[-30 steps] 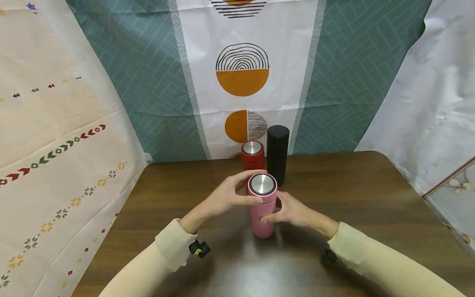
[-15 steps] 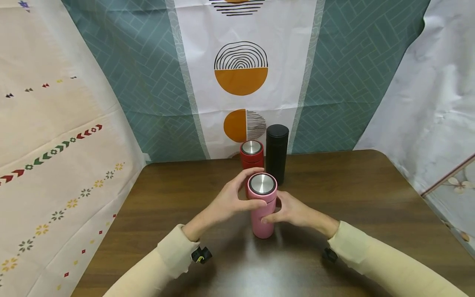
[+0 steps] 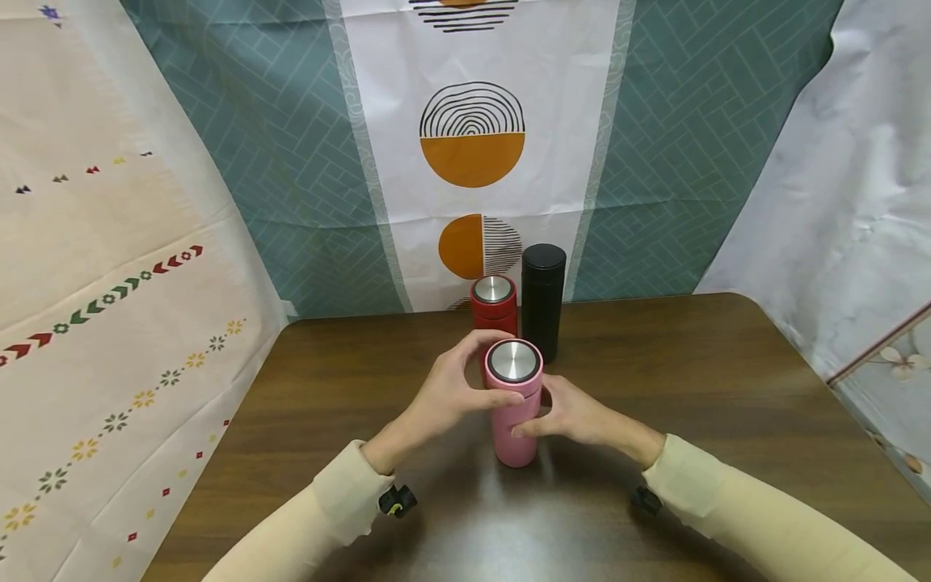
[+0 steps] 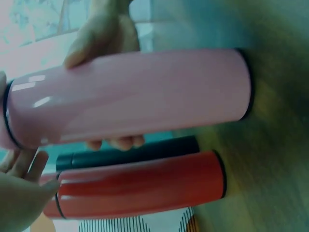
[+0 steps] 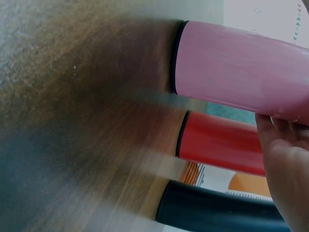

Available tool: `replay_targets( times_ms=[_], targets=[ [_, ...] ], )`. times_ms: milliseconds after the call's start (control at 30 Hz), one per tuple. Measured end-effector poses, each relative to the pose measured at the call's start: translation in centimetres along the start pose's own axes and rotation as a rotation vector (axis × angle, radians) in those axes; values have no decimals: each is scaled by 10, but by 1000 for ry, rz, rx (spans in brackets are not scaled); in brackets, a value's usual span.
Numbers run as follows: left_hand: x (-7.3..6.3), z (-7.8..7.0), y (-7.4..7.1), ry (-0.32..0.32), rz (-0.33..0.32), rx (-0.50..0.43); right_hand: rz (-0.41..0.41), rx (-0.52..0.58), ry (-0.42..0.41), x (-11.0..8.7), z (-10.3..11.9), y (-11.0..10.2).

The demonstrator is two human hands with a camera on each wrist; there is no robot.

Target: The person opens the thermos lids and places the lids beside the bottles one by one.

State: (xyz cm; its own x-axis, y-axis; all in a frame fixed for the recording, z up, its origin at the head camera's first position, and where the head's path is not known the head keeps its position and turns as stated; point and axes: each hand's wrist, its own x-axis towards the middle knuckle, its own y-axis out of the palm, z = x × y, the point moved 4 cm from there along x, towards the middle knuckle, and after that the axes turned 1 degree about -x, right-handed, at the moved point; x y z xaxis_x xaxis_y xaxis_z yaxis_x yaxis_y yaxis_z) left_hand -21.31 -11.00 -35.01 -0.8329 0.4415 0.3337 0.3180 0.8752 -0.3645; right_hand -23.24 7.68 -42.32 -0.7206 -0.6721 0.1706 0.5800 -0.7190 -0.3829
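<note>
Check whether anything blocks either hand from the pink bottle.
Nothing visible does: the left hand grips the pink bottle near its top, the right hand lower down. The red bottle and black bottle stand behind it.

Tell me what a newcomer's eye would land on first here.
Most likely the pink bottle, near the middle of the head view, held near its top by the left hand and lower by the right hand. Behind it stand a red bottle and a black bottle. Beyond hangs a boldly patterned cloth.
</note>
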Motion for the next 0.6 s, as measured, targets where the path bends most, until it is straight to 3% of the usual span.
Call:
replay_targets(
  times_ms=[100,267,367,600],
  targets=[
    [-2,0,3,8,15,10,-5,-9,2,-1,1,0],
    [-1,0,0,0,147,2,9,1,5,0,0,0],
    [1,0,-3,-10,188,-15,17,20,11,0,0,1],
    [0,3,-3,-28,108,-48,13,19,9,0,1,0]
  ],
)
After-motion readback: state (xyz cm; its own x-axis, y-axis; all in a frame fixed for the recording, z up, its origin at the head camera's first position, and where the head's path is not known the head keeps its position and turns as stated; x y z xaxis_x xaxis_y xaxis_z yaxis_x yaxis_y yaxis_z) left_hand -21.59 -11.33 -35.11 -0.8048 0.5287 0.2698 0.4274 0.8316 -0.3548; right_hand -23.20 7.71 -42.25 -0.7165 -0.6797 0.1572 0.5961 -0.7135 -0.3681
